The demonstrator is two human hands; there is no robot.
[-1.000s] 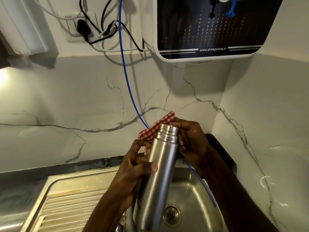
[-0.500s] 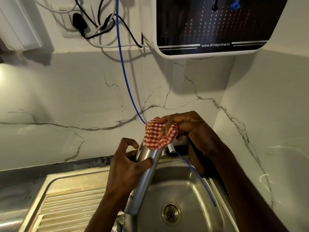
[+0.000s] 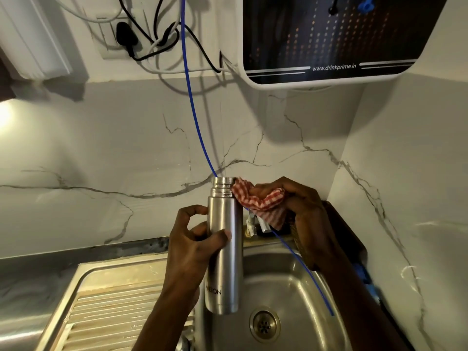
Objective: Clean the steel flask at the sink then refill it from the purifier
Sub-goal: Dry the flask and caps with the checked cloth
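Two hands: you are working with both over the sink (image 3: 141,272).
Left hand (image 3: 195,241): you are gripping the flask (image 3: 224,249) around its middle, thumb lying across the front, fingers curling behind.
Flask: you are holding it upright above the basin, left of the drain (image 3: 264,324); its threaded mouth is showing uncapped at the top.
Right hand (image 3: 301,201): you are clutching a bunched red-checked cloth (image 3: 263,201), fingers closing over it.
Cloth: it is touching the flask's neck on the right side.
Purifier (image 3: 329,39): it is hanging on the wall above and to the right, well apart from the flask.
Blue tube (image 3: 192,107): it is running down the wall, passing behind the flask and cloth, ending over the basin's right side.
Tap (image 3: 250,224): it is showing only partly, below the cloth.
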